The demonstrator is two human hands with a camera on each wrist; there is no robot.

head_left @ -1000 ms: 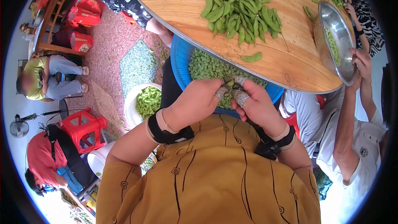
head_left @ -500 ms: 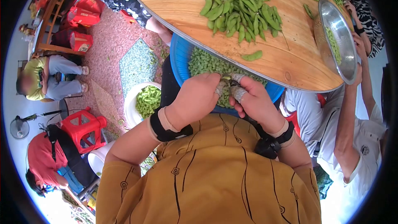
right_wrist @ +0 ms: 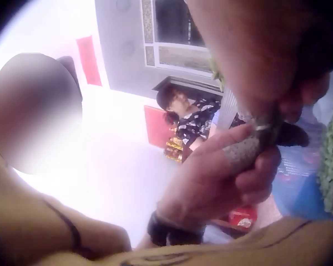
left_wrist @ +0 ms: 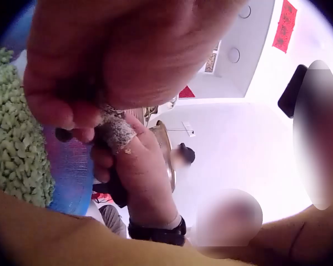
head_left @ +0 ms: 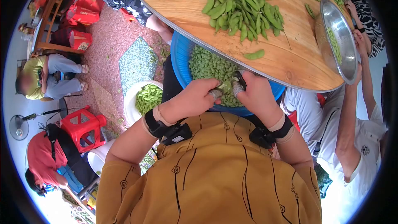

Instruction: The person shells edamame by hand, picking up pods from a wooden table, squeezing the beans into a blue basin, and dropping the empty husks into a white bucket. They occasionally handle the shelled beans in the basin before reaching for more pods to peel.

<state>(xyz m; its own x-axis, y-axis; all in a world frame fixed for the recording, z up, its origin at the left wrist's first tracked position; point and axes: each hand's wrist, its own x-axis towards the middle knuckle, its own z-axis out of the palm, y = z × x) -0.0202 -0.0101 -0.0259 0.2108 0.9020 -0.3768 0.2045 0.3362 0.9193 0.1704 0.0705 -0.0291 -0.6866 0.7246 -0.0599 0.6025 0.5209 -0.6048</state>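
Grey speckled wraps cover the working fingers of both hands. In the head view my left hand point(head_left: 191, 98) pinches a green soybean pod point(head_left: 226, 86) between thumb and fingers, above the shelled beans. Close beside it, my right hand point(head_left: 261, 96) holds a small dark tool point(head_left: 239, 76) at thumb and forefinger; its kind I cannot tell. Below both hands is a blue plastic basket point(head_left: 177, 60) full of shelled green soybeans point(head_left: 209, 64). The fingertips almost meet in the left wrist view, where the left hand point(left_wrist: 127, 55) partly covers the right hand point(left_wrist: 144, 172).
A round wooden table point(head_left: 182, 0) overhangs the basket, bearing a heap of soybean pods point(head_left: 244, 10) and a tilted metal colander point(head_left: 346, 37). A white bucket of pods point(head_left: 132, 103) stands at left, near a red stool point(head_left: 83, 126). Other people sit around.
My hands have drawn slightly apart; the right has turned, and its dark tool shows more plainly. At right, another person's hands have shifted along the colander's rim.
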